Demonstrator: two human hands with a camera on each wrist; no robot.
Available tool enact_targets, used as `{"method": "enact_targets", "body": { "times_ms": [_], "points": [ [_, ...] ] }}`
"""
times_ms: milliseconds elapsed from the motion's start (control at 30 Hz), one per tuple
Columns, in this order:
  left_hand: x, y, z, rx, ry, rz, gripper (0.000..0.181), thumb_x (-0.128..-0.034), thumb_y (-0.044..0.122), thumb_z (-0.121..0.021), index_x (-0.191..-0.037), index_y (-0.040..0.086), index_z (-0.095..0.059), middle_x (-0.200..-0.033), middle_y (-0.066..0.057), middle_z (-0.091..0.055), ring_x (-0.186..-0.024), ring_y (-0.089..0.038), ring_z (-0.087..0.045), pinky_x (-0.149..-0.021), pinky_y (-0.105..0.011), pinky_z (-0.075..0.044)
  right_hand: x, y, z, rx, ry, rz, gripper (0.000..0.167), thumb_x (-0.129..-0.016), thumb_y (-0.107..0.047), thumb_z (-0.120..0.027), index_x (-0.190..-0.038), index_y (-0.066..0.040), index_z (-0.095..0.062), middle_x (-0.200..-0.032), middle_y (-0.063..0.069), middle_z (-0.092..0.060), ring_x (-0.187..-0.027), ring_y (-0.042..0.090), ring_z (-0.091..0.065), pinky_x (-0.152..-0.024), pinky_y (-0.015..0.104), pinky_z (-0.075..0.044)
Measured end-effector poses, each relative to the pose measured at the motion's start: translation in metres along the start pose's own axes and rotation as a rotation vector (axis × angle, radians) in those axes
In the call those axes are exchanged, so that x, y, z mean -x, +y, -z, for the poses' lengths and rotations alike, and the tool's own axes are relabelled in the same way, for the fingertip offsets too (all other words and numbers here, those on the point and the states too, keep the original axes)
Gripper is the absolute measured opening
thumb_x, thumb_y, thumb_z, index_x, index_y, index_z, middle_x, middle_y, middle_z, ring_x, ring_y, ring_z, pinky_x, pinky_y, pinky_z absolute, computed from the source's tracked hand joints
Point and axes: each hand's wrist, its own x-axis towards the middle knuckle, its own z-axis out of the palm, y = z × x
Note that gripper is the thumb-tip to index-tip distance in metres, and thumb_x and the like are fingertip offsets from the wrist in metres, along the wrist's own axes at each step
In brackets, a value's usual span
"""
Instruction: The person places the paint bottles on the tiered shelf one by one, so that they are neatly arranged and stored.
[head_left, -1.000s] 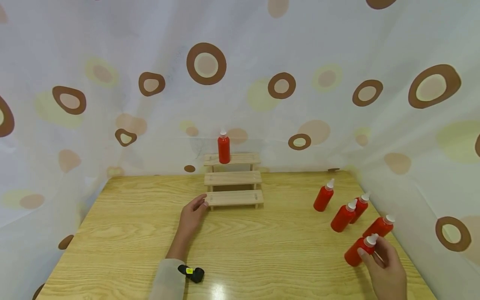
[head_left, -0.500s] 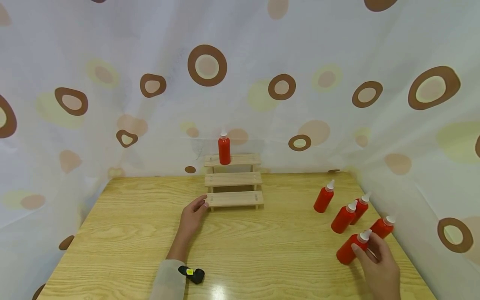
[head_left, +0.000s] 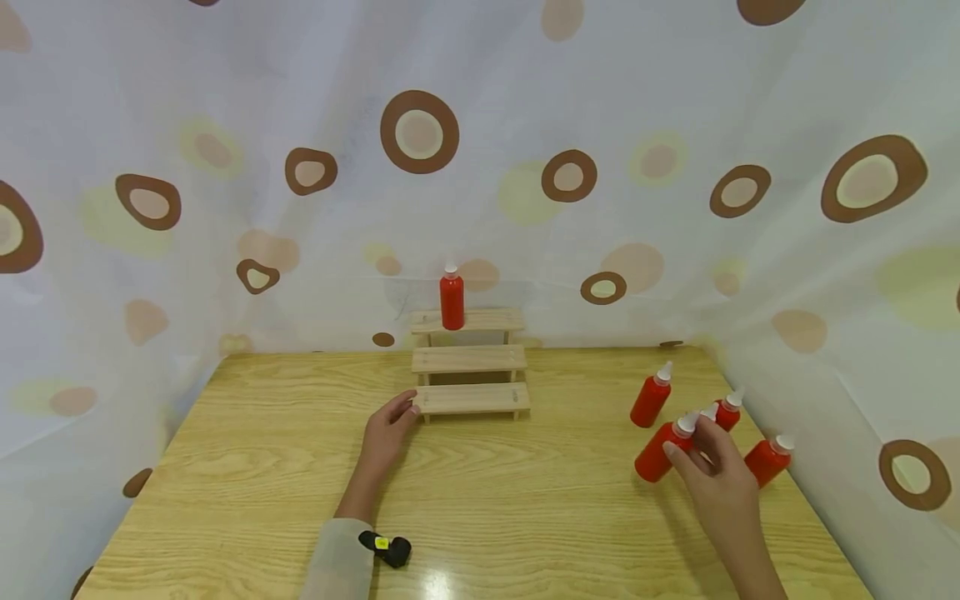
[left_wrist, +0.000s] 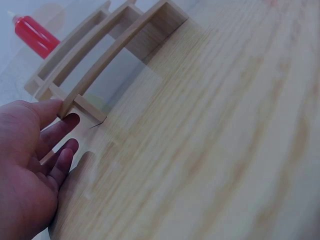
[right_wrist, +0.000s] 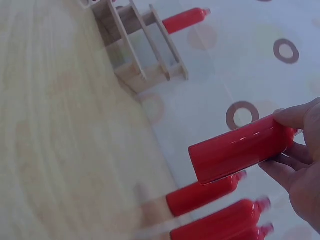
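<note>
A three-step wooden stand [head_left: 471, 398] stands at the back of the table. My left hand [head_left: 384, 432] has thumb and forefinger at the left end of its lowest step; the left wrist view shows them pinching that end of the stand [left_wrist: 112, 51]. One red bottle [head_left: 452, 302] with a white nozzle is upright on the top step. Over at the right, my right hand [head_left: 718, 473] grips another red bottle [head_left: 660, 454] near its cap, tilted. In the right wrist view this held bottle [right_wrist: 240, 150] is off the table, its nozzle mostly hidden by fingers.
Several more red bottles are at the right: one [head_left: 649, 402] farther back, one [head_left: 726, 415] partly behind the right hand, and one [head_left: 767, 462] to its right. A patterned sheet [head_left: 495, 100] borders the table [head_left: 480, 500] at back and sides.
My right hand has moved left and toward the back with its bottle, now in front of another bottle. The left hand stays at the stand; the head view shifts slightly.
</note>
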Motion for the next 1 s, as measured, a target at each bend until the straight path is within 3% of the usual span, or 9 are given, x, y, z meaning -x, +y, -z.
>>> {"method": "enact_targets", "body": {
  "times_ms": [167,500,600,833,1000],
  "points": [
    [0.001,0.002,0.002,0.008,-0.001,0.009,0.041,-0.102,0.028,-0.062,-0.141,0.014,-0.06,-0.14,-0.016,-0.06,-0.133,-0.031,-0.053,-0.11,-0.05,-0.044,-0.014,-0.018,-0.009,-0.034,-0.06,0.107,0.06,-0.096,-0.021,-0.071,-0.149,-0.012,-0.046,-0.137,0.005,-0.057,-0.113,-0.014,-0.053,-0.089,0.004,-0.045],
    [0.003,0.005,0.002,0.005,-0.004,0.011,0.042,-0.1023,0.027,-0.061,-0.142,0.015,-0.059,-0.138,-0.016,-0.061,-0.131,-0.031,-0.055,-0.109,-0.051,-0.044,-0.043,-0.053,-0.04,-0.082,-0.152,0.185,0.057,-0.097,-0.027,-0.069,-0.148,-0.013,-0.047,-0.138,0.012,-0.058,-0.115,-0.009,-0.055,-0.092,0.006,-0.045],
    [0.003,0.005,0.001,0.012,-0.005,0.009,0.041,-0.1022,0.027,-0.061,-0.141,0.015,-0.06,-0.138,-0.016,-0.061,-0.131,-0.031,-0.055,-0.11,-0.051,-0.044,-0.052,-0.061,-0.051,-0.129,-0.175,0.203,0.057,-0.097,-0.025,-0.07,-0.147,-0.01,-0.048,-0.137,0.014,-0.059,-0.117,-0.002,-0.059,-0.092,0.008,-0.047],
    [0.002,0.004,0.0,0.012,0.007,0.0,0.041,-0.1019,0.026,-0.062,-0.141,0.013,-0.06,-0.136,-0.017,-0.062,-0.129,-0.032,-0.056,-0.108,-0.051,-0.045,-0.076,-0.078,-0.074,-0.214,-0.243,0.224,0.059,-0.095,-0.028,-0.072,-0.147,-0.011,-0.047,-0.14,0.012,-0.057,-0.128,0.028,-0.059,-0.094,0.014,-0.049],
    [0.001,0.004,0.0,0.017,0.006,-0.003,0.042,-0.102,0.025,-0.062,-0.141,0.011,-0.059,-0.135,-0.018,-0.063,-0.127,-0.033,-0.057,-0.107,-0.051,-0.045,-0.093,-0.088,-0.092,-0.232,-0.256,0.248,0.06,-0.095,-0.027,-0.072,-0.146,-0.008,-0.047,-0.139,0.012,-0.058,-0.129,0.029,-0.057,-0.097,0.014,-0.048]
  ]
}}
